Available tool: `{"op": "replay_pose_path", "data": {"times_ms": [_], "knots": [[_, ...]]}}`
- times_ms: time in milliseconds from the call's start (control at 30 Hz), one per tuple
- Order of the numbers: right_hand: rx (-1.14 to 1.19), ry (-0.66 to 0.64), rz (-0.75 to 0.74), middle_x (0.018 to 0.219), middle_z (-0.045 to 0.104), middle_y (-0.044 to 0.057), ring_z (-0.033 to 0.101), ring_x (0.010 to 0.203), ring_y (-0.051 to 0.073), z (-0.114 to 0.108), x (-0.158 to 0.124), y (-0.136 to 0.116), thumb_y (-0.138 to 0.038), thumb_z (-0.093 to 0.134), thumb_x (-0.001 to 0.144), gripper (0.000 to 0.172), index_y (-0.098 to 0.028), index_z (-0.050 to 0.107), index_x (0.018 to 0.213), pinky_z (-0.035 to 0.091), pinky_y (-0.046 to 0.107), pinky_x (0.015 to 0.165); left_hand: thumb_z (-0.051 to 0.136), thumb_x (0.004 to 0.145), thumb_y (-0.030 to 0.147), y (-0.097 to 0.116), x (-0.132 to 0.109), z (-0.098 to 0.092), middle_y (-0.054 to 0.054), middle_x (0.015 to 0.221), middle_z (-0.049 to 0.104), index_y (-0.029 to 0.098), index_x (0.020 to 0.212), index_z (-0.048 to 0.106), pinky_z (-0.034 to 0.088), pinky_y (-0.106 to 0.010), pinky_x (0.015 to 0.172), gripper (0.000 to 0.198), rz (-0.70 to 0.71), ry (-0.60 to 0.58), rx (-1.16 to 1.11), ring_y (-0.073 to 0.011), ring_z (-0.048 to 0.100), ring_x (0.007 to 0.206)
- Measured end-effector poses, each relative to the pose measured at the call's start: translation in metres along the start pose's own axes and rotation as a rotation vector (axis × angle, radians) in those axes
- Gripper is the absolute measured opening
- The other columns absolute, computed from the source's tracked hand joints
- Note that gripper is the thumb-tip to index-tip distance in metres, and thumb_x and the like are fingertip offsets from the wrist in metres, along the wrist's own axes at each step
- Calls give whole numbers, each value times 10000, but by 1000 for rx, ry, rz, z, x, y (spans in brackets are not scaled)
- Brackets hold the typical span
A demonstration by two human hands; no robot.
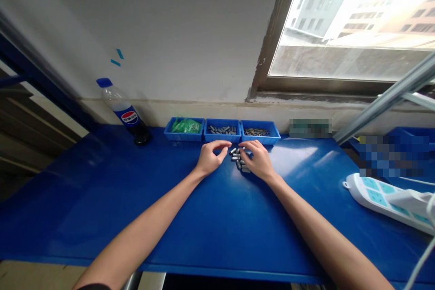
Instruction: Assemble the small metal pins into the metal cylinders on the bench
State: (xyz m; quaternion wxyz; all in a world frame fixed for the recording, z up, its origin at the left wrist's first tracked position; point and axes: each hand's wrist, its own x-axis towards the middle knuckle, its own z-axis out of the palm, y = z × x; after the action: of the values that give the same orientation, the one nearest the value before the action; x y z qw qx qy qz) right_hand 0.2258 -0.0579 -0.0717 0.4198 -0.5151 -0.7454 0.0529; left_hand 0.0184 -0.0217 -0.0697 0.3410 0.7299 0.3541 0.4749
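Several small dark metallic cylinders (236, 158) lie in a loose pile on the blue table (204, 217). My left hand (212, 157) is just left of the pile, its thumb and fingers curved towards each other with a gap between them and nothing visible inside. Over the pile's right side is my right hand (256, 157), thumb and fingers also curved and apart, hiding some of the pieces. Behind the hands stand three blue bins: the left bin (183, 137) holds green items, the middle bin (221, 137) grey cylinders, the right bin (261, 138) thin brownish metal pieces.
A cola bottle (129, 115) stands at the back left, near the wall. On the right lies a white power strip (384, 197) with a cable. A metal bar (384, 99) slants down to the table's back right, below the window (340, 61).
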Motion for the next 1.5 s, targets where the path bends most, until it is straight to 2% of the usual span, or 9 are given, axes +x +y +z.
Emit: {"op": "replay_pose_path", "data": {"times_ms": [133, 233, 533, 767, 900, 1067, 1167, 1500], "knots": [[40, 64, 84, 973, 759, 89, 673, 895, 269, 1, 1, 5, -259, 582, 929, 171, -237, 742, 986, 545, 439, 853, 591, 905, 155, -4, 0, 4, -84, 1241, 751, 196, 1107, 795, 538, -444, 1099, 291, 109, -147, 255, -255, 703, 1184], [60, 72, 104, 949, 758, 86, 672, 868, 263, 3, 1, 8, -263, 583, 925, 174, -236, 745, 982, 548, 430, 829, 600, 894, 148, -9, -1, 7, -84, 1234, 754, 199, 1089, 805, 537, -451, 1097, 287, 162, -209, 334, -262, 691, 1203], [82, 51, 120, 986, 754, 83, 680, 893, 259, 4, -1, 9, -266, 588, 930, 171, -238, 745, 992, 552, 416, 835, 632, 887, 124, -16, -1, 6, -60, 1076, 798, 203, 1026, 798, 585, -373, 980, 230, 109, -144, 296, -231, 748, 1030], [81, 40, 126, 980, 755, 84, 681, 885, 252, 4, 0, 8, -264, 584, 932, 182, -234, 750, 1002, 549, 398, 826, 604, 944, 169, -8, -1, 4, -53, 1079, 794, 207, 1067, 770, 570, -345, 949, 210, 92, -96, 280, -223, 749, 991], [77, 43, 126, 965, 754, 79, 683, 882, 245, 5, 0, 9, -264, 584, 926, 184, -224, 750, 996, 548, 389, 827, 599, 966, 218, -3, -1, 5, -62, 1041, 794, 194, 1018, 770, 577, -338, 930, 180, 74, -11, 206, -219, 754, 964], [74, 45, 133, 971, 755, 80, 686, 872, 241, 4, 0, 8, -262, 581, 923, 188, -223, 751, 995, 549, 384, 818, 685, 923, 374, -6, 3, 2, -84, 935, 800, 147, 1046, 758, 624, -307, 757, 268, -159, -6, -150, -211, 778, 773], [76, 44, 134, 962, 754, 78, 684, 859, 237, 4, 0, 7, -260, 582, 923, 189, -220, 753, 993, 547, 383, 817, 733, 881, 435, -8, 5, -2, -98, 889, 803, 129, 1000, 774, 627, -309, 763, 331, -236, -19, -252, -217, 779, 764], [65, 19, 131, 965, 752, 79, 684, 867, 234, 4, 0, 9, -276, 580, 935, 189, -220, 753, 984, 541, 372, 818, 840, 777, 441, -2, 6, -5, -116, 858, 804, 107, 931, 784, 631, -321, 762, 372, -303, -14, -391, -244, 787, 776]]}}
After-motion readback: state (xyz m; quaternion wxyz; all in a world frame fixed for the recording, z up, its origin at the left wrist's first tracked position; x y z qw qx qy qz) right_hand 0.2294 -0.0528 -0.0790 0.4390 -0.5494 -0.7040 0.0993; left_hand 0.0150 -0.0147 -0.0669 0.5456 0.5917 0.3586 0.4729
